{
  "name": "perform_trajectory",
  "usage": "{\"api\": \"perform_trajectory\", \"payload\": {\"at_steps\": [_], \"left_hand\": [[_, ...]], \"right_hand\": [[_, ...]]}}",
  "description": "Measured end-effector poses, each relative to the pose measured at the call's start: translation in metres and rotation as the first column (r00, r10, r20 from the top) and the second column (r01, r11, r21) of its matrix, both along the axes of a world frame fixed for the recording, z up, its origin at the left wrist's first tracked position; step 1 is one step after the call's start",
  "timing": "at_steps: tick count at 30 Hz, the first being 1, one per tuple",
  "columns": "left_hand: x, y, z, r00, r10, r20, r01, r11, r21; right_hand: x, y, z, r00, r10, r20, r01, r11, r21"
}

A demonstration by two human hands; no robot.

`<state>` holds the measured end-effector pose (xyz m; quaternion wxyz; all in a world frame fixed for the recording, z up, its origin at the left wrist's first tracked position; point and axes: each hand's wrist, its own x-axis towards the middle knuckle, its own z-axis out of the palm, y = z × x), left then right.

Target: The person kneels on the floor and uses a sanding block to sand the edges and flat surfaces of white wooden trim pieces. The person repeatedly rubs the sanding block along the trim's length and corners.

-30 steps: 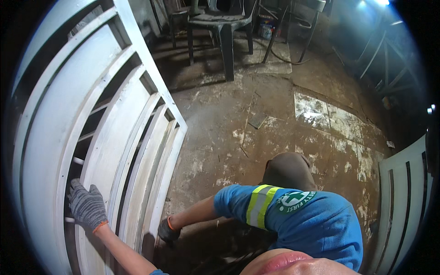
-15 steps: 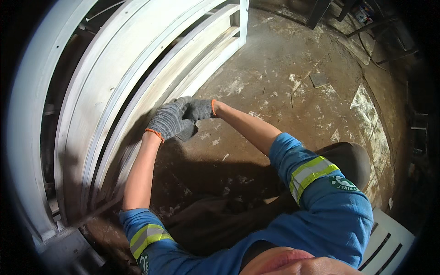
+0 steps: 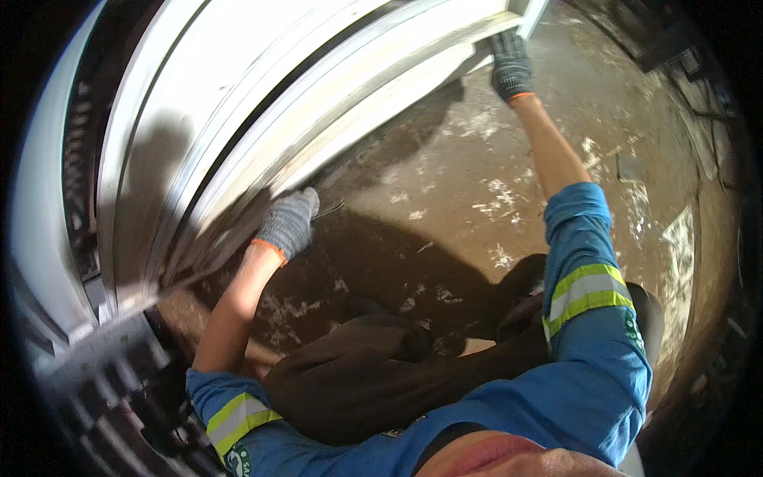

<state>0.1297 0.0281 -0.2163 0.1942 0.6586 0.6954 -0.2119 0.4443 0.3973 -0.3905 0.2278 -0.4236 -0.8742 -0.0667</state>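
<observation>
White slatted panel (image 3: 211,75), bottom edge view

Panel's seen off to the left, lower edge just by the scuffed brown floor (image 3: 429,179). The gloved right hand (image 3: 510,65) is laid against that edge near the far corner; whether it's gripped can't be told. The left hand (image 3: 290,224) is half-curled beside the edge, grip also unclear, some thin wire-like bit (image 3: 331,208) seen next to it.

Whitish patches (image 3: 501,199) mottle the brown floor (image 3: 445,179), partly brightly lit, partly shaded.
</observation>
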Motion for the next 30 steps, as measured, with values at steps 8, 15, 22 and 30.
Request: {"api": "perform_trajectory", "payload": {"at_steps": [8,15,22,30], "left_hand": [[-0.027,-0.202,-0.04,0.799,0.587,0.133,-0.595,0.803,0.036],[0.043,-0.273,-0.123,0.256,0.85,0.461,-0.965,0.193,0.18],[0.047,-0.255,-0.137,0.165,0.794,0.585,-0.956,-0.016,0.292],[0.016,-0.303,-0.156,0.272,0.848,0.454,-0.897,0.053,0.438]], "right_hand": [[-0.081,-0.021,0.007,0.994,0.011,0.11,-0.023,0.994,0.108],[-0.293,-0.278,0.002,0.885,0.437,0.16,-0.401,0.89,-0.215],[-0.338,-0.444,0.046,0.263,0.924,-0.279,-0.681,-0.027,-0.732],[-0.22,-0.266,0.025,0.965,0.175,0.198,-0.133,0.969,-0.206]]}}
